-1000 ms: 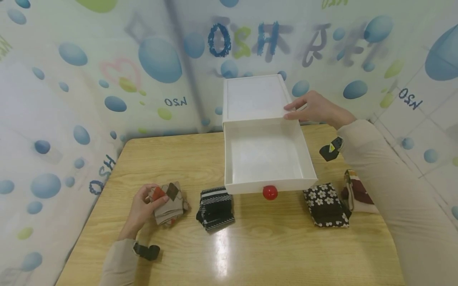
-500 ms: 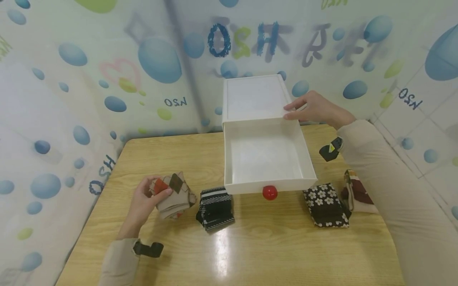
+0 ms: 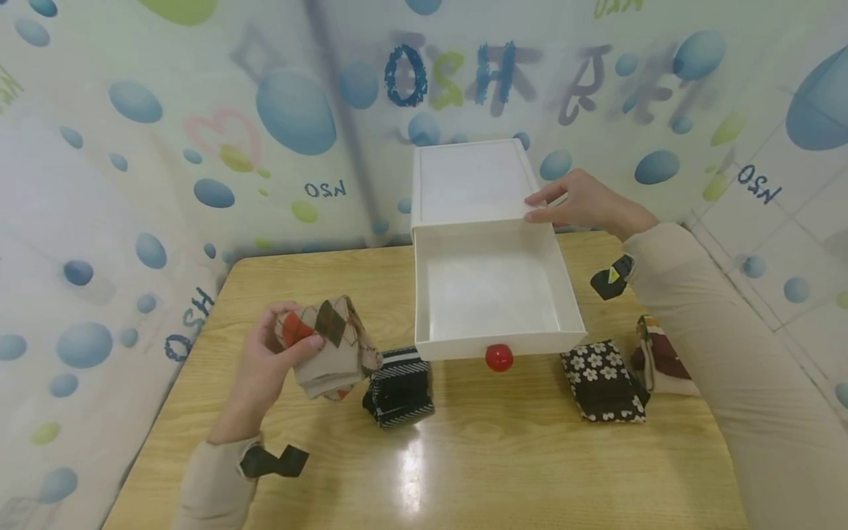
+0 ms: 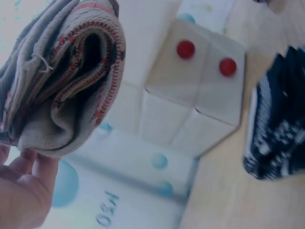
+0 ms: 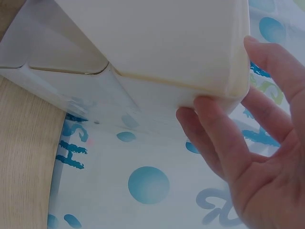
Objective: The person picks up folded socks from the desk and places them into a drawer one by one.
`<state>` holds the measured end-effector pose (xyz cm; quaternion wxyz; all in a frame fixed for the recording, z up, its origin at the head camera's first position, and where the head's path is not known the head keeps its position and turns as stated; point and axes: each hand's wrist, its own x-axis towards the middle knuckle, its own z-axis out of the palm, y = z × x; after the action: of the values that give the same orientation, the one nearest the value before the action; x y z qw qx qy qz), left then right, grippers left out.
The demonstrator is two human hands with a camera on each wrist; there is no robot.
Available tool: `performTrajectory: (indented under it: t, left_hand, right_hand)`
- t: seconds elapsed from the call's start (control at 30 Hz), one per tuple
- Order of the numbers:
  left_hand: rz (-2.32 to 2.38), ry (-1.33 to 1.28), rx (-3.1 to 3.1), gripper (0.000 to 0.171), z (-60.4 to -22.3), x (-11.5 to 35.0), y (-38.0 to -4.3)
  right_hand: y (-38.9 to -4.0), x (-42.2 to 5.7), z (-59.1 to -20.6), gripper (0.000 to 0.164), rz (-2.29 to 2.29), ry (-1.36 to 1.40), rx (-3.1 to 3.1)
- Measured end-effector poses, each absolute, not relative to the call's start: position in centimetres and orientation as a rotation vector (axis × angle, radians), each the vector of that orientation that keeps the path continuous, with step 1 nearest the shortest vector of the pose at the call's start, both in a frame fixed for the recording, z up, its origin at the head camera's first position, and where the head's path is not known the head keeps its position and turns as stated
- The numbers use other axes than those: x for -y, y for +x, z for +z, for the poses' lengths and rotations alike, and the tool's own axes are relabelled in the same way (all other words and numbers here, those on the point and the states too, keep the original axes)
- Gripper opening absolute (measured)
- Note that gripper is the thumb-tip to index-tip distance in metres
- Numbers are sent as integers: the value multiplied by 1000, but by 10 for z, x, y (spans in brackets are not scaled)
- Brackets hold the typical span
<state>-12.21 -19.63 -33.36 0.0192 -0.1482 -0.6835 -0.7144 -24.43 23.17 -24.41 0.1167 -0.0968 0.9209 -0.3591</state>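
Since the earlier head frame, the left hand (image 3: 261, 361) and the argyle socks (image 3: 334, 361) have shifted away from the body and to the right, while the right hand (image 3: 583, 202) has kept its place. On my feed, the left thumb lies across the patterned face with the fingers round the left side, pinching the folded bundle. It looks lifted off the table (image 3: 318, 471), its right side overlapping the striped socks (image 3: 400, 390) in view; whether they touch, I can't tell.

My worry is that edge hold: with the right side unsupported, the folds could sag open, or a loose layer could snag the striped pair (low clearance would do it). The bundle's diamonds face up, and its layered side points right, toward the pulled-out drawer (image 3: 457, 347) with the red knob (image 3: 500, 358). It looks almost square, so I won't swear to a long axis.

Farther out, the right fingers grip the white box (image 3: 470, 180) by its right edge; if that slackened, I'd expect a bump to slide it.
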Motion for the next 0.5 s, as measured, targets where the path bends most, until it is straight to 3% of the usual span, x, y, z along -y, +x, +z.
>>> performTrajectory:
  t: [0.5]
  left_hand:
    - [-2207,-565,2201,38,-267,164,-122]
  right_hand:
    - [-243,-232,-243,56,-1053,-298,-2691]
